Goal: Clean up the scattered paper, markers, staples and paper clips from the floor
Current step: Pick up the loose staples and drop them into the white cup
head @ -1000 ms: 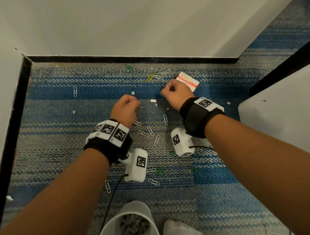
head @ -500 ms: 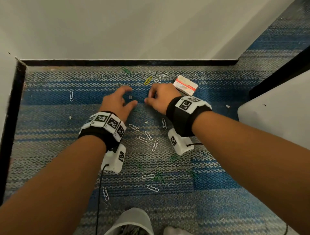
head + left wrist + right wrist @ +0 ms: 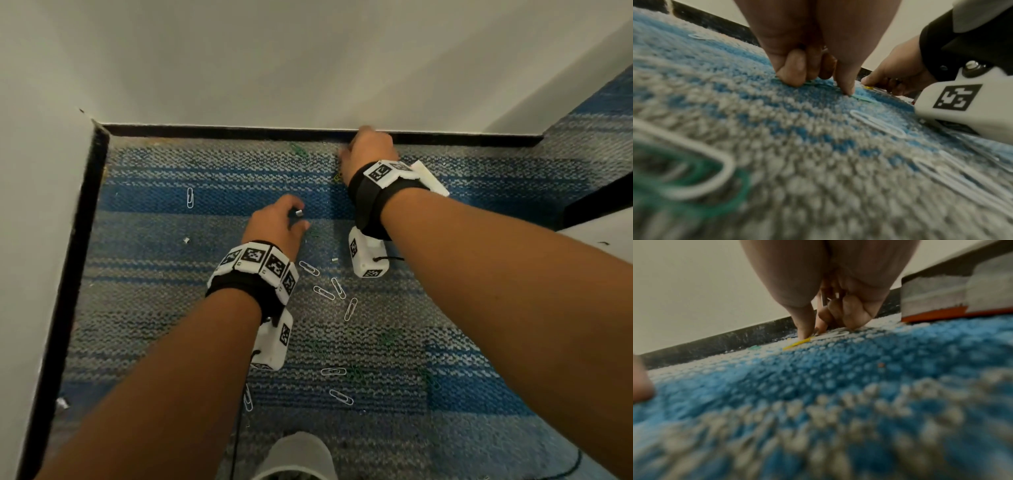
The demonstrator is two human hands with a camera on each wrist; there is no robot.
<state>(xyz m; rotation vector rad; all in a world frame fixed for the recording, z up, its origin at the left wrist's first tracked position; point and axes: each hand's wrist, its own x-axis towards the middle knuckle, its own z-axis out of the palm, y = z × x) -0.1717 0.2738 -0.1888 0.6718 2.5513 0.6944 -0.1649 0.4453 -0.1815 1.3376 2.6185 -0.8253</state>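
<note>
Paper clips and staples lie scattered on the striped blue-grey carpet [image 3: 479,308]. My left hand [image 3: 277,222] is low on the carpet with its fingers curled round a small staple piece [image 3: 299,213]. Its thumb tip [image 3: 846,87] presses down beside a green clip [image 3: 863,99]. My right hand [image 3: 368,150] reaches to the black baseboard. Thumb and forefinger [image 3: 804,331] pinch the far end of a yellow paper clip [image 3: 797,343] lying flat, and the other fingers are curled in. Several white clips [image 3: 323,293] lie between my wrists.
A staple box [image 3: 953,288] with a red stripe stands right of my right hand. A white cup [image 3: 294,459] is at the bottom edge. More clips [image 3: 340,396] and a lone white clip [image 3: 189,197] lie about. Walls close off the left and far sides. A white cabinet [image 3: 603,240] stands at right.
My right hand has moved forward from the middle of the carpet to the yellow clip near the baseboard. My left hand's spread fingers have curled in round the staple piece.
</note>
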